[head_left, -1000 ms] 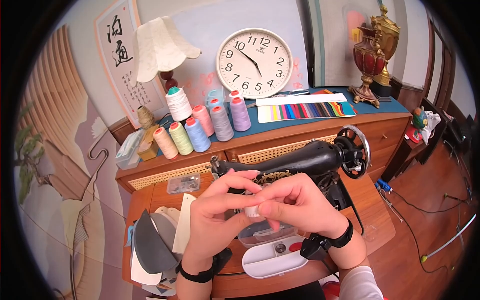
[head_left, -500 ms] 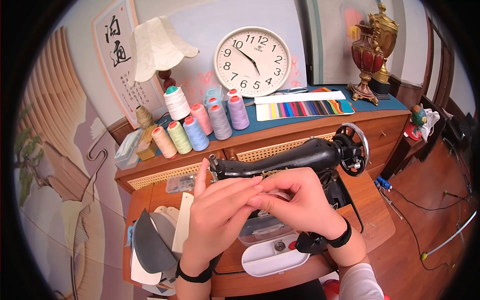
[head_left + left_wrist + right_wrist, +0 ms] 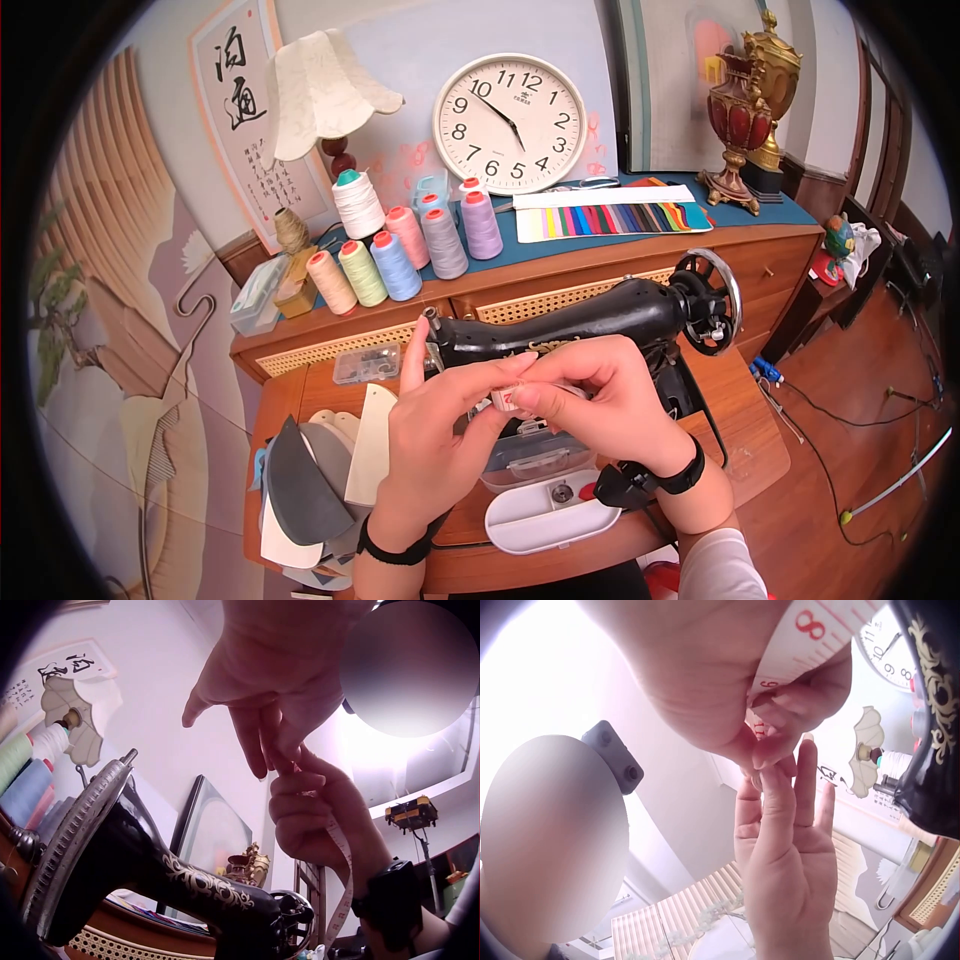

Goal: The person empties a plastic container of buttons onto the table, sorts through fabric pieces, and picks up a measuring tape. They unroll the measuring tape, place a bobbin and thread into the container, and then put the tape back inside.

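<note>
A white measuring tape [image 3: 505,399] with red numerals is rolled into a small coil between both hands in the head view. My left hand [image 3: 432,432] pinches the coil's near end between thumb and fingers, with its index finger pointing up. From the other side, my right hand [image 3: 608,408] grips the tape with thumb and curled fingers. In the right wrist view the tape [image 3: 814,634] runs through the right hand's fingers. A loose length of tape [image 3: 343,904] hangs below the right hand in the left wrist view. Both hands are in front of the black sewing machine [image 3: 590,318].
Beneath the hands lies an open white case [image 3: 530,528] with a metal bobbin part. Grey and cream pattern pieces [image 3: 308,490] are at left, near a clear box [image 3: 366,364] of small parts. Several thread cones [image 3: 443,245] stand behind on the cabinet.
The left hand's fingers spread and lay over the tape, then drew back, its index finger now raised. The tape coil, covered half a second ago, shows again between the fingertips.
</note>
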